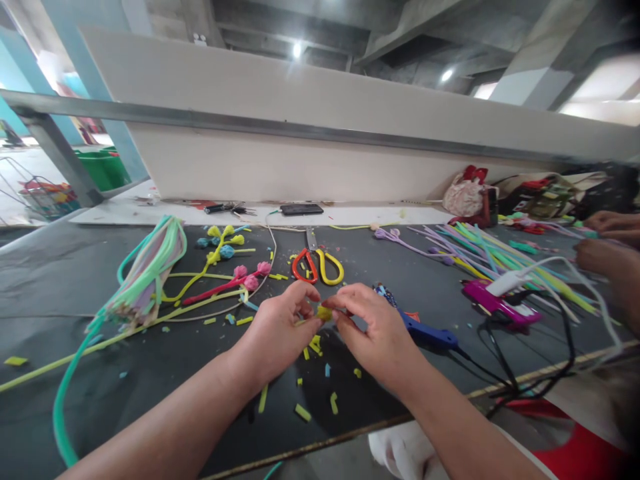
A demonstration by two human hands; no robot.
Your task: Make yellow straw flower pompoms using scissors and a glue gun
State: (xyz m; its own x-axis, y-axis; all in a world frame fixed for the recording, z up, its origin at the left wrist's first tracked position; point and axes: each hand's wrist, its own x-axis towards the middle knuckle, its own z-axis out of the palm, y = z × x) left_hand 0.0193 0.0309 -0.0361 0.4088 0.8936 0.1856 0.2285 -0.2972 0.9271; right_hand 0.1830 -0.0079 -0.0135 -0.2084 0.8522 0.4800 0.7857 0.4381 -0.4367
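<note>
A small yellow fuzzy piece (324,313) is pinched between the fingertips of both hands at the middle of the dark table. My left hand (283,320) grips it from the left, fingers curled. From the right, my right hand (373,327) holds it with thumb and fingertips. Just beyond the hands lie scissors (320,265) with one red and one yellow handle. A blue-handled tool (430,333) rests right of my right hand. Yellow and blue offcuts (303,413) are scattered below and around the hands.
A pipe-cleaner bundle (150,273), yellow-blue stems (220,250) and pink flowers (245,275) lie left. Right are loose pipe cleaners (480,247), a magenta power strip (503,305) with cables, and another person's hands (607,257). A phone (301,209) lies at the back.
</note>
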